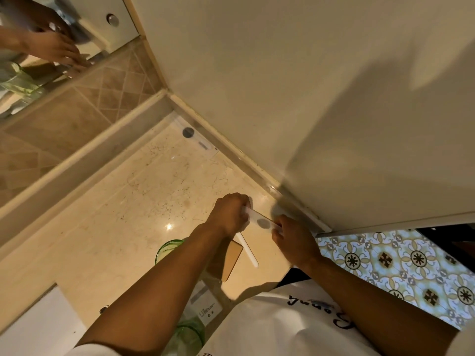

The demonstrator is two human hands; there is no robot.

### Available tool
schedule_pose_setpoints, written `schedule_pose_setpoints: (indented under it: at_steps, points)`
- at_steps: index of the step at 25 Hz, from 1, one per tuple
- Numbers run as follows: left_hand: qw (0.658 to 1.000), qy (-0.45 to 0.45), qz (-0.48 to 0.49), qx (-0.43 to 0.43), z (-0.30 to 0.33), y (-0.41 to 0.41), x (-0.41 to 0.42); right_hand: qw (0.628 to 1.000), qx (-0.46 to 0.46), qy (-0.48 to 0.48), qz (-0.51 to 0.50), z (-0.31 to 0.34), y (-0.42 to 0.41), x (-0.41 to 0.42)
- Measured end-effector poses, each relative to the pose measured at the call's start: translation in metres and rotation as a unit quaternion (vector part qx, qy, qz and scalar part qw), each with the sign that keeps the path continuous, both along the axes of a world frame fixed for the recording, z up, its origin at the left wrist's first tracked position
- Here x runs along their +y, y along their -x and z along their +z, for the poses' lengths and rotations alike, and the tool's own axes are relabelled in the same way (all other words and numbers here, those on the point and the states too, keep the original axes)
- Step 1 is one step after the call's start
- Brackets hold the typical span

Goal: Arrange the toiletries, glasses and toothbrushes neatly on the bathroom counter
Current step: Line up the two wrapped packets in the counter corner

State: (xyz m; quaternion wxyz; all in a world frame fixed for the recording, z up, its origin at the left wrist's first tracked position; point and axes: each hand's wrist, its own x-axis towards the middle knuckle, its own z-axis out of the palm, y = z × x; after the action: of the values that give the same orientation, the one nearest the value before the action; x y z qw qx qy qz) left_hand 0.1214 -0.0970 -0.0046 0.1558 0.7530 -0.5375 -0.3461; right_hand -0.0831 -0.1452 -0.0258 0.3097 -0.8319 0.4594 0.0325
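Step in hand, as I judge it: placing one flat toiletry packet point(261, 220) near the wall edge of the worktop point(128, 214), at about 4 o'clock in the frame. Both hands hold it, one at each end. The left hand point(230, 214) is curled round the 10 o'clock end, knuckles up. The right hand point(293, 242) pinches the 4 o'clock end, fingers bent. The packet looks clear or white with a dark spot; contents cannot be told.

Just below, at 6 o'clock of the packet, a white toothbrush point(248, 250) lies on the worktop beside a tan card point(232, 259), partly under the left forearm. A green glass point(167, 249) stands at 8 o'clock of the left hand; another green glass point(189, 335) sits near the frame bottom.

Next move probably calls for setting the packet down square to the wall, then lining up the toothbrush and glasses. Both forearms reach forward, wrists nearly straight.
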Motion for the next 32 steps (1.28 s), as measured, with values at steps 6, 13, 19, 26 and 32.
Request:
schedule_pose_setpoints:
  at_steps: [6,13,19,26,32]
  points:
    - [0.926,0.072,0.267,0.258,0.042,-0.042,-0.008,0.987,-0.136,-0.049,-0.066,0.033,-0.02,-0.012]
    - [0.79,0.128,0.464,0.379,0.058,-0.08,0.0,0.957,-0.212,-0.182,-0.071,0.051,-0.059,-0.019]
    - [0.726,0.145,0.54,0.401,0.046,-0.105,0.018,0.942,-0.244,-0.226,-0.053,0.053,-0.086,-0.019]
    - [0.645,0.123,0.608,0.445,0.044,-0.133,0.03,0.919,-0.252,-0.301,-0.039,0.059,-0.114,-0.02]
    - [0.621,0.112,0.627,0.457,0.035,-0.147,0.029,0.91,-0.242,-0.335,-0.039,0.05,-0.152,-0.018]
